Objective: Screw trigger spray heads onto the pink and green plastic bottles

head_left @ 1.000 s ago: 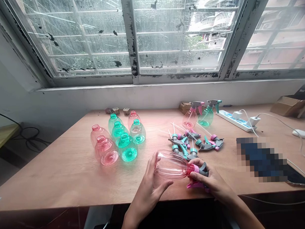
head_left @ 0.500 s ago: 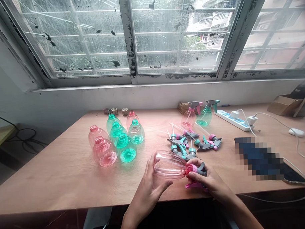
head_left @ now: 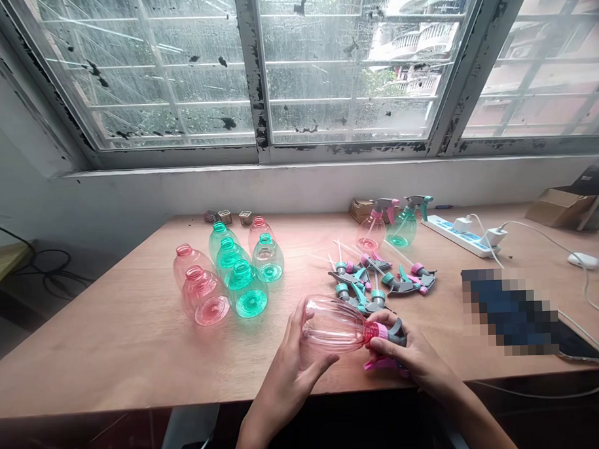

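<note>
- Next to nothing has moved since half a second ago: both hands and the pink bottle (head_left: 332, 325) hold the same pose.
- The bottle lies on its side, held just above the near edge of the worktop (head_left: 112, 349), base to the left, neck to the right.
- Left hand (head_left: 290, 375): fingers (head_left: 296, 321) spread and cupped round the base, thumb underneath.
- Right hand (head_left: 412, 358): fingers (head_left: 382, 344) pinch the pink collar where the grey trigger head (head_left: 395, 332) meets the neck.
- Handling, as a judgement: it is empty thin clear plastic, so light. The wall likely dents under squeeze. The surface is smooth and probably slippery.
- Best hold is likely the neck/collar and base rim, the stiffest spots, not mid-belly.
- Nearby: loose trigger heads (head_left: 375, 281) just behind, empty bottles (head_left: 227, 273) to the left, two finished sprayers (head_left: 388, 225) further back.
</note>
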The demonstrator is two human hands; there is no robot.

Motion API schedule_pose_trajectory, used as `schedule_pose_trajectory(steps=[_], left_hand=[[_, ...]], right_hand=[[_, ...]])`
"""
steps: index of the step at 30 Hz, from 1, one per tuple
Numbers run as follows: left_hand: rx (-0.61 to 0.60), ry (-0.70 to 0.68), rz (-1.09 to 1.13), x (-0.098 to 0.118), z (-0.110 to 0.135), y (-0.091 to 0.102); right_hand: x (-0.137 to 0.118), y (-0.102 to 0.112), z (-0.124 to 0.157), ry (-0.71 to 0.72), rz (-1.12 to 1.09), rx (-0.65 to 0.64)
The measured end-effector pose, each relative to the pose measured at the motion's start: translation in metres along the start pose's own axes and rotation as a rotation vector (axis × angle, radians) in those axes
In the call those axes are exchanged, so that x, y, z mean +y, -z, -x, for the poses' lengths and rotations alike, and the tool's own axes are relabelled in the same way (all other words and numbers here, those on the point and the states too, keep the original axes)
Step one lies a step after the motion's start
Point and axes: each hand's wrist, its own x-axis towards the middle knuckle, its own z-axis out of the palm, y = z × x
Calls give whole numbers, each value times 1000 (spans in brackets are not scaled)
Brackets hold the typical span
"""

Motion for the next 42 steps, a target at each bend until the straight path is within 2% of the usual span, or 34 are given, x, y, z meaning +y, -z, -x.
schedule_pose_trajectory(steps=[33, 38, 42], left_hand=[[-10, 33, 1, 3, 0, 1], [4, 12, -3, 0, 0, 1], [29, -58, -18, -6, 0, 0]], right_hand=[[2, 2, 0, -14, -8, -18], [2, 1, 1, -26, -22, -10], [4, 3, 0, -40, -29, 1]])
